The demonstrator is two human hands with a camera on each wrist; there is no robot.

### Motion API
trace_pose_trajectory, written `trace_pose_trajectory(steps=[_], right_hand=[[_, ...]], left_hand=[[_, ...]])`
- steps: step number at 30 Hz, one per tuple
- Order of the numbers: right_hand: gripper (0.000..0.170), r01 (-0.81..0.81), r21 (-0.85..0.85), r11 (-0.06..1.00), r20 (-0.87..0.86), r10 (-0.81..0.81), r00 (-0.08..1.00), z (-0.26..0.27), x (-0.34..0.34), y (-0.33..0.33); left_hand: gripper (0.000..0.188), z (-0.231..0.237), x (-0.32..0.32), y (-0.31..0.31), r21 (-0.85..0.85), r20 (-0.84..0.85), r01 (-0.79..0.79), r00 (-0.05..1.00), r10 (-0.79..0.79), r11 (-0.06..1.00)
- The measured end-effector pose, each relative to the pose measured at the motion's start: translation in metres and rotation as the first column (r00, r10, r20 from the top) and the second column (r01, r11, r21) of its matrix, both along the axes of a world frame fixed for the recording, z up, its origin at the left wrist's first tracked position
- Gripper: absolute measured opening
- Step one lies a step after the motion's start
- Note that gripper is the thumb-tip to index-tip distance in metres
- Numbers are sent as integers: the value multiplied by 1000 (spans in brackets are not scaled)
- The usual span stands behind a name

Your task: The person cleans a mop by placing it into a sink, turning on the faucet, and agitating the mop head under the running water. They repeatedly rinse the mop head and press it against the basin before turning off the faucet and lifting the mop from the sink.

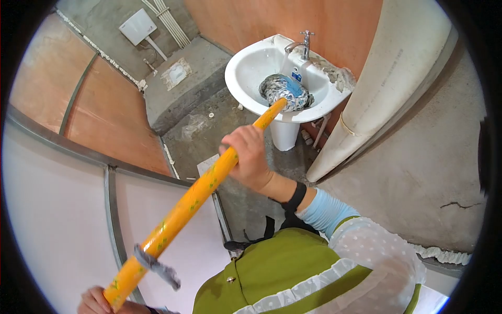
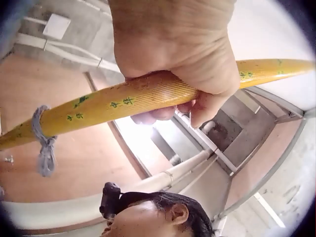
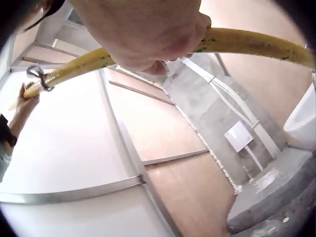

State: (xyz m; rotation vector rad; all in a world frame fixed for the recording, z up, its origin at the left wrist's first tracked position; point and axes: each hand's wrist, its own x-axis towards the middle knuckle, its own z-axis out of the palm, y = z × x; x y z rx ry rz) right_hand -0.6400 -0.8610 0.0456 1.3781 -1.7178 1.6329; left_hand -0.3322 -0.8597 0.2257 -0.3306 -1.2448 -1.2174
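Note:
A mop with a yellow, green-printed handle [image 1: 191, 201] slants from the lower left up to the sink. Its grey, white and blue mop head [image 1: 286, 90] lies bunched in the white washbasin [image 1: 238, 73]. My right hand [image 1: 247, 154] grips the handle partway down from the basin, with fingers wrapped round it. Near the other end my left hand [image 1: 97, 301] also holds the handle; in the left wrist view its thumb and fingers [image 2: 205, 106] curl about it. Between the hands, a grey cloth strip [image 1: 157, 266] is knotted round the handle.
A metal tap [image 1: 300, 46] stands over the basin, its spout above the mop head. A thick pale pipe [image 1: 387, 78] rises right of it. White panels with metal framing [image 1: 111, 209] stand at left. Behind are a concrete step [image 1: 193, 68] and a white cistern [image 1: 137, 26].

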Motion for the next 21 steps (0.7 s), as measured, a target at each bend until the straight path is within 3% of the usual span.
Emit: trace_pose_trajectory(steps=[2,4,7,10,12,13,14,15,16,17,18,19,20,21], right_hand=[[17,26,7,1000,-7,-26,1000,-28,-28,-13],[18,55,22,998,-21,-55,998,-39,-52,-18],[18,19,93,995,-33,-16,999,-33,-54,-11],[21,44,60,997,-8,-43,999,12,-31,2],[20,-113,108,988,-41,118,992,23,-33,9],[20,-107,106,989,-39,111,993,19,-45,4],[19,-238,185,953,21,239,971,11,-66,-3],[18,-368,256,894,96,355,930,1,-81,-8],[18,-360,257,897,96,347,933,-7,-89,-13],[19,-286,213,934,61,279,958,-13,-94,-23],[19,-213,164,963,31,211,977,-15,-94,-31],[20,-157,147,977,18,156,988,-9,-83,-31],[20,-154,146,977,17,153,988,2,-67,-29],[19,-92,55,994,30,91,995,16,-51,-27]], left_hand=[[23,3,5,-34,-75,332,164,934,-131,984],[26,-7,-42,-41,-138,402,101,915,-38,985],[30,10,-43,-55,-229,363,160,929,-69,960],[32,47,-21,-67,-308,258,215,956,-136,927],[31,71,-24,-61,-319,222,272,953,-208,908],[30,76,-33,-63,-332,252,339,931,-264,880],[30,73,-51,-71,-350,337,454,877,-342,819],[30,66,-69,-89,-322,492,615,758,-428,719],[29,59,-87,-93,-272,547,682,690,-474,679],[28,44,-113,-64,-167,411,399,860,-304,902],[28,30,-139,-36,16,341,78,937,-79,997],[30,19,-143,-30,154,319,-85,947,32,984],[30,26,-134,-32,153,317,-82,948,29,985],[32,42,-115,-39,141,270,136,948,-170,981]])
